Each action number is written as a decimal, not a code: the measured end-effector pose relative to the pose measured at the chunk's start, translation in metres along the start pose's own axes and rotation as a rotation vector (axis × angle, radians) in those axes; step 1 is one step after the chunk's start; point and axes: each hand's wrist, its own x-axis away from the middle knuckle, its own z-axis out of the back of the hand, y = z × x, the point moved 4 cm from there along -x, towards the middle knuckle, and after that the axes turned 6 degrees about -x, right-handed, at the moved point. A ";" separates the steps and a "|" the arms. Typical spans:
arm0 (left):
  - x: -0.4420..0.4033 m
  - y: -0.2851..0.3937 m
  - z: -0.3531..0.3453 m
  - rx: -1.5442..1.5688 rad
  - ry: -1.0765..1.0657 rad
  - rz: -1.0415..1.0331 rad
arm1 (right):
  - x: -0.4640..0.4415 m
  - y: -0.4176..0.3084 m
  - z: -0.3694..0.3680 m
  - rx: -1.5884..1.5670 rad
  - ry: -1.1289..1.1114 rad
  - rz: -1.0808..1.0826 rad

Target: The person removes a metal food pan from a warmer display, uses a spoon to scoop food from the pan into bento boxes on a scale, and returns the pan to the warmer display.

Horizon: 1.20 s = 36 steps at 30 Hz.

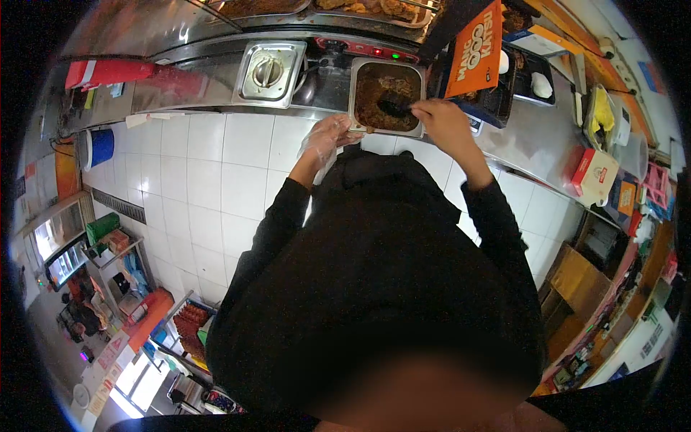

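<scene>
A rectangular metal food pan (352, 93) holding brown sauce with bits in it sits at the counter's front edge. My left hand (330, 135), in a clear plastic glove, has its fingers closed at the pan's near left corner. Over the pan's right side, my bare right hand (440, 122) pinches the handle of a black ladle (394, 106). The ladle's dark head rests in the sauce; its exact shape is hard to make out. Left of the pan stands another metal container with a steel lid (268, 73) and a raised knob.
Behind the pan is a red control panel (381, 51) with lit switches, below a display of fried food (360, 7). An orange sign (473, 54) stands at right beside dark trays. A red and white box (595, 176) lies farther right. White floor tiles (201, 180) show below the counter.
</scene>
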 end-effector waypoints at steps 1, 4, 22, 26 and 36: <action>0.001 0.001 -0.001 0.016 -0.006 0.000 | -0.011 0.005 -0.015 0.003 -0.006 0.004; 0.000 0.001 0.000 0.031 -0.014 -0.002 | -0.030 0.015 -0.050 0.379 -0.135 0.127; 0.000 0.001 -0.002 -0.008 0.004 0.031 | -0.035 0.029 -0.010 -0.208 -0.430 -0.047; -0.003 -0.002 0.001 0.013 -0.003 0.038 | -0.027 0.035 -0.015 -0.240 -0.319 -0.099; -0.004 -0.002 0.001 0.039 -0.030 0.022 | -0.024 0.017 -0.052 0.162 -0.335 0.173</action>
